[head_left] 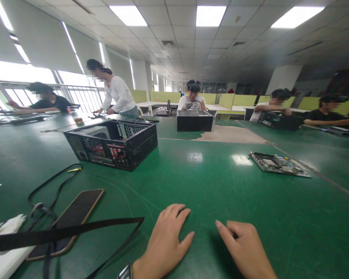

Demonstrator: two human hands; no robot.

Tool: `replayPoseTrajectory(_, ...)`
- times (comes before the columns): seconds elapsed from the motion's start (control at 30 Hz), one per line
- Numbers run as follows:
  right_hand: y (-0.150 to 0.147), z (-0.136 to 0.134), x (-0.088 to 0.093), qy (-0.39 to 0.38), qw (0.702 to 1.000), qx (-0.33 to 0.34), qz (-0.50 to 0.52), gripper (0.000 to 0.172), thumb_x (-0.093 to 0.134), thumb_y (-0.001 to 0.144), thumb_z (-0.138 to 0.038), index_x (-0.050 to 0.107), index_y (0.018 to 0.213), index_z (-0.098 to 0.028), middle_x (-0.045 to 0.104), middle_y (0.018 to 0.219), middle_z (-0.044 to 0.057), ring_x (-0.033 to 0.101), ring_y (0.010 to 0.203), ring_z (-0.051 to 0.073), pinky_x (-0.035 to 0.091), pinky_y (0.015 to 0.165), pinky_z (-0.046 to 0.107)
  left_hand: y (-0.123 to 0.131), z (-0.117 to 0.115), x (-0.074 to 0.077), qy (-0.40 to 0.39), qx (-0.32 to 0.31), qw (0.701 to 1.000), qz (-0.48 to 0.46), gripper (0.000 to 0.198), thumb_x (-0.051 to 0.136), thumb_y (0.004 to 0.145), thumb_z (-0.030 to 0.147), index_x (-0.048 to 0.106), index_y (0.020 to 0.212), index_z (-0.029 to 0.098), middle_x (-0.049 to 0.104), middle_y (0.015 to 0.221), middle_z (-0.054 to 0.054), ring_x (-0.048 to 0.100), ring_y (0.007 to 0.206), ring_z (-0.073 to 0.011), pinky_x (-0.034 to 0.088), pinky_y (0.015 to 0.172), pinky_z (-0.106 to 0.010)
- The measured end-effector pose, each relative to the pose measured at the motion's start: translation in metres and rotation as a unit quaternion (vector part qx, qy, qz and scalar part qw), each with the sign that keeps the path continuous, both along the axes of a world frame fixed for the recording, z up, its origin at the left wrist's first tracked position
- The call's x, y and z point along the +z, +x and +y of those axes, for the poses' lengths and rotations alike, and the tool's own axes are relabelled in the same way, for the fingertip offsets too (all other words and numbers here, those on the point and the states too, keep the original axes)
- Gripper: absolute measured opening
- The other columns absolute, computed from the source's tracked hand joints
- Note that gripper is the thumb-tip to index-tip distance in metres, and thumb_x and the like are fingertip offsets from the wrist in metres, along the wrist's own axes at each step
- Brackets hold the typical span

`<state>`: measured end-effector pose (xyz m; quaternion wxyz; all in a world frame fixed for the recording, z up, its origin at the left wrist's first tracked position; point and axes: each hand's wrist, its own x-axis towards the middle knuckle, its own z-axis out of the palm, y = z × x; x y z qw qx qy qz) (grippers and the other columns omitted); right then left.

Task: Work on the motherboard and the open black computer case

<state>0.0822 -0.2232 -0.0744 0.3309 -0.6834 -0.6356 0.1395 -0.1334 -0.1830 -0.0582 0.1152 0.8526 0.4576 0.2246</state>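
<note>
My left hand [166, 242] lies flat on the green table [215, 182] near its front edge, fingers stretched out and holding nothing. My right hand [246, 248] rests beside it, thumb out toward the left hand and fingers curled under, with nothing visible in it. A black open computer case [113, 144] stands at the centre left, well beyond both hands. A bare circuit board [279, 164] lies flat at the right. A phone [71, 217] lies face up to the left of my left hand, crossed by a black strap [64, 232].
Black cables [50, 186] loop by the phone; white paper [2, 248] is at the bottom left corner. A second black case [195, 121] sits across the table before a seated person. Other people work at the far left and far right edges. A worn patch [229, 135] marks the table.
</note>
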Motion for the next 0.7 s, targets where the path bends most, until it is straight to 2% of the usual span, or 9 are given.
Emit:
replayPoseTrajectory(0.1, 0.001, 0.000, 0.000, -0.024, 1.000, 0.007, 0.015, 0.059, 0.036, 0.085, -0.064, 0.028, 0.048, -0.019, 0.029, 0.047, -0.003, 0.030, 0.048, 0.010, 0.022, 0.052, 0.027, 0.000, 0.000, -0.002, -0.003, -0.001, 1.000, 0.001, 0.045, 0.060, 0.080, 0.029, 0.052, 0.124, 0.022, 0.053, 0.130, -0.009, 0.045, 0.121, -0.0282, 0.039, 0.104, -0.051)
replayPoseTrajectory(0.3, -0.003, -0.004, 0.010, -0.055, 0.997, 0.033, 0.037, 0.055, 0.037, 0.085, -0.064, 0.040, 0.053, -0.020, 0.036, 0.049, -0.003, 0.035, 0.050, 0.011, 0.025, 0.052, 0.027, 0.000, 0.000, -0.001, -0.007, 0.000, 1.000, 0.002, 0.045, 0.061, 0.079, 0.028, 0.053, 0.123, 0.021, 0.053, 0.129, -0.010, 0.045, 0.121, -0.0281, 0.039, 0.104, -0.050)
replayPoseTrajectory(0.4, -0.004, -0.004, 0.010, -0.054, 0.997, 0.035, 0.045, 0.051, 0.040, 0.085, -0.062, 0.051, 0.058, -0.020, 0.036, 0.049, -0.004, 0.038, 0.049, 0.012, 0.027, 0.052, 0.027, 0.000, 0.000, 0.000, -0.008, -0.001, 1.000, 0.003, 0.045, 0.062, 0.079, 0.028, 0.053, 0.122, 0.022, 0.053, 0.128, -0.009, 0.045, 0.121, -0.0278, 0.039, 0.104, -0.050)
replayPoseTrajectory(0.47, -0.002, -0.004, 0.010, -0.039, 0.997, 0.038, 0.054, 0.044, 0.043, 0.086, -0.058, 0.062, 0.072, -0.021, 0.037, 0.049, -0.005, 0.040, 0.049, 0.012, 0.029, 0.052, 0.027, 0.000, 0.000, 0.000, -0.008, -0.003, 1.000, 0.003, 0.044, 0.062, 0.079, 0.028, 0.053, 0.122, 0.022, 0.054, 0.128, -0.009, 0.046, 0.120, -0.0277, 0.039, 0.104, -0.050)
replayPoseTrajectory(0.57, 0.003, -0.004, 0.021, 0.042, 0.995, 0.019, 0.090, 0.035, 0.048, 0.087, -0.050, 0.066, 0.098, -0.022, 0.044, 0.055, -0.005, 0.045, 0.051, 0.012, 0.035, 0.052, 0.026, 0.000, 0.000, -0.001, -0.001, -0.008, 1.000, -0.004, 0.044, 0.062, 0.079, 0.028, 0.053, 0.122, 0.022, 0.054, 0.127, -0.009, 0.046, 0.119, -0.0276, 0.039, 0.103, -0.050)
replayPoseTrajectory(0.63, 0.006, -0.005, 0.043, 0.133, 0.985, -0.004, 0.108, 0.030, 0.052, 0.087, -0.043, 0.065, 0.103, -0.022, 0.050, 0.062, -0.004, 0.047, 0.053, 0.012, 0.038, 0.053, 0.025, 0.000, -0.001, -0.002, 0.000, -0.011, 1.000, -0.008, 0.044, 0.062, 0.079, 0.029, 0.053, 0.122, 0.022, 0.054, 0.126, -0.009, 0.046, 0.119, -0.0278, 0.039, 0.103, -0.050)
replayPoseTrajectory(0.7, 0.009, -0.006, 0.074, 0.235, 0.963, -0.026, 0.129, 0.023, 0.059, 0.084, -0.036, 0.065, 0.104, -0.025, 0.053, 0.069, -0.002, 0.050, 0.057, 0.012, 0.041, 0.057, 0.026, 0.000, -0.001, -0.002, -0.002, -0.013, 1.000, -0.008, 0.043, 0.062, 0.079, 0.029, 0.053, 0.121, 0.022, 0.054, 0.126, -0.010, 0.046, 0.119, -0.0282, 0.039, 0.103, -0.050)
